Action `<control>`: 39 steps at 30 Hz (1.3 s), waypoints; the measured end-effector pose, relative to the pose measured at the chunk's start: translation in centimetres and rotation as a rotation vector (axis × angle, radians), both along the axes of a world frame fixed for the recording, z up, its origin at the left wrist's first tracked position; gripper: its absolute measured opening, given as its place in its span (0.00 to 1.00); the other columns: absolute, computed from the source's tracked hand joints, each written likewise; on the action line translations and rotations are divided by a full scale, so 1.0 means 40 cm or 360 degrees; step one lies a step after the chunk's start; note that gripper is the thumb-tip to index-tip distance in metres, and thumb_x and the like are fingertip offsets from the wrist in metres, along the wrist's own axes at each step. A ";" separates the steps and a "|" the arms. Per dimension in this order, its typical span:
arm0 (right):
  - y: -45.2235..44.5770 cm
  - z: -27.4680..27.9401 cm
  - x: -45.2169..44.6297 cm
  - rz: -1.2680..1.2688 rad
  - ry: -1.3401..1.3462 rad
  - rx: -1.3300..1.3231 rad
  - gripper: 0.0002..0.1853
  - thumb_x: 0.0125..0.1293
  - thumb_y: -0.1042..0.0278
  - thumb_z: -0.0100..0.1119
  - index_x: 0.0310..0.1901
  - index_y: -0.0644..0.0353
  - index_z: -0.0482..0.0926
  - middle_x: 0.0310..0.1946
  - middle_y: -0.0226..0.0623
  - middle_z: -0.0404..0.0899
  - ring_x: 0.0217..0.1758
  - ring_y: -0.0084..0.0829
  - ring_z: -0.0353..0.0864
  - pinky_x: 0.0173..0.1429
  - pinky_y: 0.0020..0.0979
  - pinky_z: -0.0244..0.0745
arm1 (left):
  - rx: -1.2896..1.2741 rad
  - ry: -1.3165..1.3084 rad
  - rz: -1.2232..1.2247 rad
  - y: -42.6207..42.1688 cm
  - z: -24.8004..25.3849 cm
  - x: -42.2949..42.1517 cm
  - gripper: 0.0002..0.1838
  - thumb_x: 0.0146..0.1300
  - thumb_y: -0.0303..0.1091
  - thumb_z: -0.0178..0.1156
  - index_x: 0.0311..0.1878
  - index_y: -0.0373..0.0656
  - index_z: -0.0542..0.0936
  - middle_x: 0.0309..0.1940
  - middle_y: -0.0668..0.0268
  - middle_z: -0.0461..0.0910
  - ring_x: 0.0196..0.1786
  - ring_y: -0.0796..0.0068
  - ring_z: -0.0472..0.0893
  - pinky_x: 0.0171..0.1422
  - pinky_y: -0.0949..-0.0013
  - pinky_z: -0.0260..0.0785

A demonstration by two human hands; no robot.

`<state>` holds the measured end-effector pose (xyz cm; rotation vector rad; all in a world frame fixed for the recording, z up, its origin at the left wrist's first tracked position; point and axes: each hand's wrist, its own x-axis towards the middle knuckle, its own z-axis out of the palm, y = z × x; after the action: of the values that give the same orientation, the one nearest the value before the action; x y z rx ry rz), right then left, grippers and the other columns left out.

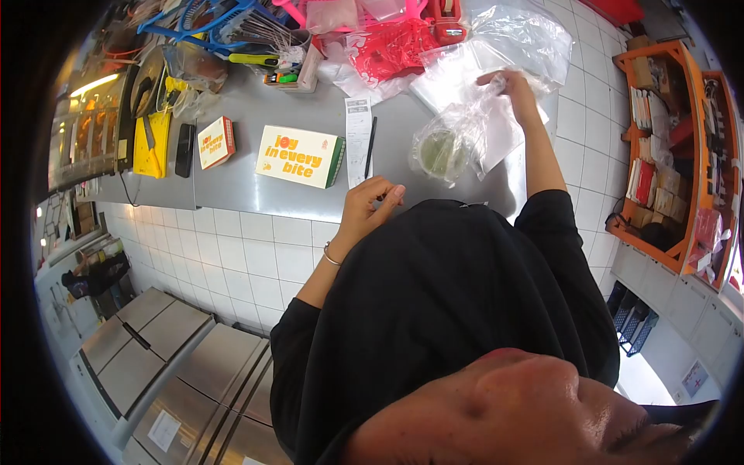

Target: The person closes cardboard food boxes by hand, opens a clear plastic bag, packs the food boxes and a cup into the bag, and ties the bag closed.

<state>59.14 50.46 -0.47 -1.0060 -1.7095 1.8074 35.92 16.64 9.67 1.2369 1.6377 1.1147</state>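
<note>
My right hand (514, 91) is closed on the gathered top of a clear plastic bag (482, 108). Inside the bag, on the steel counter, is a round tub (443, 153) that looks green through the plastic. My left hand (372, 203) is at the counter's front edge, fingers loosely bent and thumb apart, with nothing visible in it. Just beyond it lie a long paper receipt (358, 139) and a black pen (370, 147). To the left of the receipt are a white printed box (301, 156) and a smaller red-sided box (216, 142).
Along the back of the counter (256, 200) are a pen holder (301, 76), a red plastic bag (387, 48), a tape dispenser (448, 23) and clear plastic sheets (519, 35). A black phone (184, 150) and yellow board (152, 147) lie left. An orange shelf (659, 155) stands right.
</note>
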 end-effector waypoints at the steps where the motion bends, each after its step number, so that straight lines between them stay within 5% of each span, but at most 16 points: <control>1: -0.012 -0.022 -0.002 0.0006 -0.0443 0.0651 0.27 0.69 0.45 0.46 0.42 0.62 0.87 0.49 0.43 0.85 0.54 0.36 0.79 0.60 0.36 0.67 | -0.0006 -0.0055 0.0068 -0.003 -0.011 0.005 0.15 0.72 0.36 0.61 0.29 0.37 0.81 0.23 0.66 0.77 0.26 0.77 0.74 0.32 0.72 0.65; 3: -0.071 -0.039 -0.008 -0.0004 -0.1323 0.1944 0.24 0.66 0.46 0.54 0.40 0.61 0.87 0.49 0.41 0.84 0.58 0.36 0.76 0.63 0.42 0.64 | -0.0026 -0.0159 0.0184 -0.011 -0.030 0.016 0.16 0.72 0.37 0.61 0.29 0.37 0.81 0.23 0.66 0.77 0.26 0.78 0.74 0.32 0.72 0.65; 4: -0.109 -0.052 -0.026 -0.0056 -0.1432 0.1958 0.17 0.62 0.52 0.62 0.38 0.58 0.87 0.50 0.37 0.83 0.64 0.36 0.71 0.65 0.50 0.62 | -0.0049 -0.0178 0.0198 -0.013 -0.037 0.022 0.16 0.72 0.37 0.60 0.29 0.37 0.81 0.23 0.66 0.77 0.26 0.79 0.74 0.32 0.72 0.65; 7: -0.164 -0.095 -0.033 0.0089 -0.1347 0.2351 0.19 0.62 0.48 0.62 0.36 0.58 0.87 0.56 0.36 0.81 0.67 0.37 0.70 0.70 0.58 0.58 | -0.0151 -0.0247 0.0228 -0.019 -0.048 0.050 0.17 0.73 0.37 0.60 0.29 0.37 0.80 0.23 0.66 0.78 0.26 0.80 0.74 0.33 0.73 0.65; 8: -0.174 -0.085 -0.029 0.0214 -0.1101 0.2103 0.22 0.64 0.45 0.60 0.41 0.58 0.86 0.60 0.39 0.79 0.71 0.36 0.68 0.72 0.64 0.54 | -0.0208 -0.0262 0.0224 -0.020 -0.049 0.057 0.17 0.73 0.37 0.60 0.29 0.36 0.80 0.23 0.65 0.78 0.26 0.80 0.74 0.33 0.73 0.65; 12: -0.183 -0.054 -0.029 -0.0071 -0.1723 0.1864 0.23 0.69 0.47 0.56 0.56 0.56 0.80 0.67 0.36 0.73 0.76 0.34 0.63 0.74 0.70 0.46 | -0.0262 -0.0332 0.0197 -0.020 -0.044 0.073 0.17 0.73 0.37 0.59 0.28 0.36 0.80 0.23 0.65 0.78 0.26 0.80 0.74 0.33 0.73 0.65; 15: -0.192 -0.095 -0.042 -0.0233 -0.1444 0.1912 0.23 0.66 0.46 0.60 0.50 0.57 0.82 0.63 0.35 0.77 0.77 0.34 0.62 0.74 0.73 0.42 | -0.0264 -0.0322 0.0220 -0.020 -0.038 0.069 0.17 0.73 0.37 0.59 0.29 0.36 0.80 0.23 0.65 0.78 0.27 0.80 0.74 0.33 0.73 0.65; 18: -0.227 -0.082 -0.043 -0.0131 -0.1327 0.2078 0.16 0.61 0.54 0.67 0.43 0.58 0.84 0.49 0.36 0.84 0.65 0.36 0.75 0.70 0.62 0.60 | -0.0357 -0.0415 0.0312 -0.024 -0.042 0.060 0.17 0.73 0.38 0.60 0.29 0.37 0.81 0.23 0.65 0.78 0.27 0.80 0.75 0.34 0.73 0.66; 21: -0.135 0.003 -0.025 -0.0265 -0.0876 0.0847 0.08 0.55 0.68 0.70 0.35 0.60 0.83 0.33 0.33 0.85 0.46 0.32 0.84 0.55 0.42 0.75 | -0.0100 -0.0173 0.0226 -0.035 -0.031 0.040 0.17 0.73 0.38 0.60 0.30 0.37 0.81 0.24 0.66 0.80 0.27 0.81 0.76 0.34 0.74 0.67; 23: -0.067 0.037 -0.003 -0.0188 -0.0196 0.0694 0.08 0.51 0.75 0.71 0.32 0.63 0.80 0.25 0.34 0.81 0.32 0.26 0.80 0.41 0.28 0.74 | -0.0045 -0.0231 0.0266 -0.045 -0.033 0.026 0.17 0.73 0.38 0.60 0.30 0.36 0.81 0.24 0.66 0.80 0.28 0.82 0.76 0.35 0.74 0.68; 27: -0.121 0.343 -0.051 -0.0319 -0.0342 0.1307 0.08 0.58 0.79 0.68 0.32 0.62 0.76 0.30 0.28 0.78 0.34 0.19 0.75 0.42 0.25 0.71 | 0.0079 -0.0329 0.0370 -0.059 -0.046 -0.008 0.17 0.73 0.39 0.60 0.30 0.36 0.81 0.25 0.67 0.81 0.29 0.83 0.77 0.36 0.76 0.69; 28: -0.135 0.390 -0.061 -0.0406 -0.0247 0.1546 0.08 0.60 0.78 0.68 0.35 0.62 0.75 0.31 0.31 0.78 0.33 0.23 0.73 0.41 0.27 0.70 | 0.0072 -0.0341 0.0403 -0.058 -0.040 -0.013 0.18 0.73 0.39 0.60 0.30 0.35 0.81 0.25 0.67 0.81 0.29 0.83 0.77 0.36 0.76 0.69; 32: -0.087 0.400 -0.065 -0.0037 -0.0412 0.1749 0.07 0.58 0.84 0.63 0.36 0.64 0.76 0.32 0.42 0.79 0.35 0.38 0.81 0.42 0.35 0.75 | 0.0081 -0.0373 0.0415 -0.056 -0.023 -0.018 0.18 0.74 0.39 0.60 0.31 0.35 0.81 0.25 0.68 0.81 0.30 0.84 0.78 0.37 0.77 0.70; 36: -0.082 0.509 -0.092 -0.0536 -0.0235 0.2185 0.07 0.59 0.82 0.65 0.34 0.61 0.77 0.32 0.40 0.78 0.35 0.39 0.81 0.40 0.33 0.74 | 0.0113 -0.0364 0.0325 -0.039 -0.010 -0.005 0.16 0.74 0.39 0.59 0.34 0.35 0.82 0.24 0.69 0.80 0.31 0.85 0.77 0.38 0.77 0.71; 39: -0.059 0.550 -0.094 -0.0385 -0.0264 0.2525 0.06 0.60 0.81 0.65 0.34 0.60 0.77 0.32 0.38 0.80 0.35 0.37 0.81 0.39 0.32 0.74 | 0.0170 -0.0381 0.0342 -0.023 0.011 0.008 0.14 0.74 0.39 0.59 0.37 0.36 0.82 0.25 0.70 0.79 0.31 0.85 0.77 0.38 0.77 0.70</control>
<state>55.37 48.10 21.53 -0.5145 -2.1650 -0.0949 36.22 15.70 10.11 0.9647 1.5699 1.4408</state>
